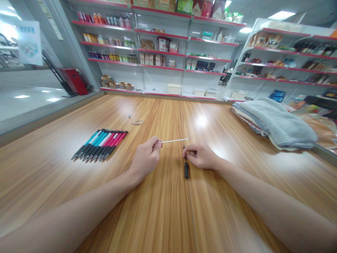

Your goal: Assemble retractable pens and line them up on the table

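Note:
Between thumb and fingers, my left hand (147, 154) pinches a thin white pen refill (173, 141). Its dark tip points right, just above the fingers of my right hand (201, 155). That hand rests low at the table, fingers curled and pressed together. Whatever they pinch is too small or hidden to name. Directly below those fingertips lies a short black pen part (186, 170), close to the seam in the tabletop. Off to the left, a row of several blue, white and pink-red pens (101, 143) with black grips lies side by side.
A wooden table (158, 211) spans the foreground. Beyond the pens lie a thin looped band (137, 122) and a small shiny piece (129, 115). Folded cloths (279, 121) are stacked at the right. Stocked shelves (163, 35) stand behind the table.

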### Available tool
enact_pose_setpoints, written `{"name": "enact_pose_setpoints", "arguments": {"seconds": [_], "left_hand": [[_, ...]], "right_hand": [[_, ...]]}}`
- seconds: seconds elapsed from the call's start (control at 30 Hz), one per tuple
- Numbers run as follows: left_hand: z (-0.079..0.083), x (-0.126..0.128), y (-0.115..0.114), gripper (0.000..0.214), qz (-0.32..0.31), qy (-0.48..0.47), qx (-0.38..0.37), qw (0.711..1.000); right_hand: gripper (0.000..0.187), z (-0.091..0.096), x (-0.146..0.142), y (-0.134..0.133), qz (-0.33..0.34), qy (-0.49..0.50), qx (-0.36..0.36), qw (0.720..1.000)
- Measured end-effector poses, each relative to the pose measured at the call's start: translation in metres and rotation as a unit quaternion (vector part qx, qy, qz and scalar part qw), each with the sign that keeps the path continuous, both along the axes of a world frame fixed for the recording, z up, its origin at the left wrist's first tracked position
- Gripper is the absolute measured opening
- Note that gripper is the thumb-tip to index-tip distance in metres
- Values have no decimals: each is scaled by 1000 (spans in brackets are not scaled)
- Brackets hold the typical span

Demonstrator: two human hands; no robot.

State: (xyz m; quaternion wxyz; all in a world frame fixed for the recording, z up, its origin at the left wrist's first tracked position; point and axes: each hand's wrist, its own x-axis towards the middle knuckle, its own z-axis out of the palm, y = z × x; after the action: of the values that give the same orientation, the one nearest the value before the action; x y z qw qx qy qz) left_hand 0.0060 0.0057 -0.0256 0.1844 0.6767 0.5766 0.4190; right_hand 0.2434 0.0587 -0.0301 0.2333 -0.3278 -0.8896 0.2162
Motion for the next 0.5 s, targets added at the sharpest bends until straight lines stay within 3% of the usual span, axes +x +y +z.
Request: {"name": "enact_pose_setpoints", "arguments": {"seconds": [0.5], "left_hand": [[1, 1, 0, 25, -1, -9, 2, 1000]], "right_hand": [[20, 2, 0, 0, 11, 6, -12, 1000]]}}
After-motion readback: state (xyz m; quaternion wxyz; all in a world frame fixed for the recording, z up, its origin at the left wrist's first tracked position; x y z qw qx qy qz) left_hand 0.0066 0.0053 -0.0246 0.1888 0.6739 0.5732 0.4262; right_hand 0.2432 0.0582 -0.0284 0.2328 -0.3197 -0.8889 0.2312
